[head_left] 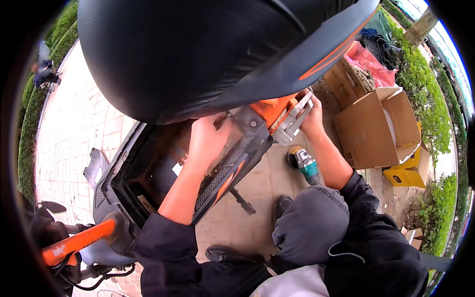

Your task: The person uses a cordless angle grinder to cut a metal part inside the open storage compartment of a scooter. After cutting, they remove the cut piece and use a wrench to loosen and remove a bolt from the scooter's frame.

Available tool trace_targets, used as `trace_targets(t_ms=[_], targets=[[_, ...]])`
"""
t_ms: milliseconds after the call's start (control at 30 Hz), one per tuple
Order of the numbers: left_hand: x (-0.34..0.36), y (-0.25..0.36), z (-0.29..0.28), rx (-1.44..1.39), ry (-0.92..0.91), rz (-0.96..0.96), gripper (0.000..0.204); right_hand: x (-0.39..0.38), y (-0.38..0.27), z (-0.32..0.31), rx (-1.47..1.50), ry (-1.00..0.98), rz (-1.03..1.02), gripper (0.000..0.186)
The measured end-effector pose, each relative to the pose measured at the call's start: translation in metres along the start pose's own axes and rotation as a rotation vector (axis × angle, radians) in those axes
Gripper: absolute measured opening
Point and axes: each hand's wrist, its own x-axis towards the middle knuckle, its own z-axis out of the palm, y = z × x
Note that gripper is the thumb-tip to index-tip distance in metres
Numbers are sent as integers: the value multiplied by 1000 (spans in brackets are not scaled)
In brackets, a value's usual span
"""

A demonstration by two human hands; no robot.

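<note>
A black padded seat (198, 54) of an electric scooter hangs over the upper middle and hides part of what lies under it. Beneath it is the scooter's open black compartment (133, 173), with rusty brown marks inside. My left hand (210, 138) reaches over this compartment, fingers curled together close under the seat; what they hold, if anything, is hidden. My right hand (311, 116) grips a silver metal bracket (292, 121) from its outer side. Next to the bracket is an orange frame part (271, 110).
A teal-and-yellow angle grinder (307, 166) lies by my right forearm. Open cardboard boxes (371, 133) and a yellow box (408, 171) stand to the right beside bushes. An orange tube (81, 241) is lower left, a grey plastic piece (96, 164) beyond. A person (45, 73) sits far left.
</note>
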Motion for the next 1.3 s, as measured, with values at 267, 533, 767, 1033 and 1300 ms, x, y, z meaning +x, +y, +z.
trace_targets(t_ms=[267, 533, 767, 1033, 1300], targets=[[-6, 0, -14, -579, -82, -143, 31, -5, 3, -41, 101, 71, 95, 15], [-1, 2, 1, -449, 25, -159, 16, -6, -5, -3, 685, 283, 442, 17], [-2, -16, -9, -371, -29, -170, 18, 30, -34, -76, -331, 148, -50, 16], [-36, 20, -42, 143, -272, -55, 25, 48, -1, -99, -503, -653, 196, 22], [-136, 54, -81, 444, -276, 247, 35, -16, 69, -67, -490, -662, 394, 46]])
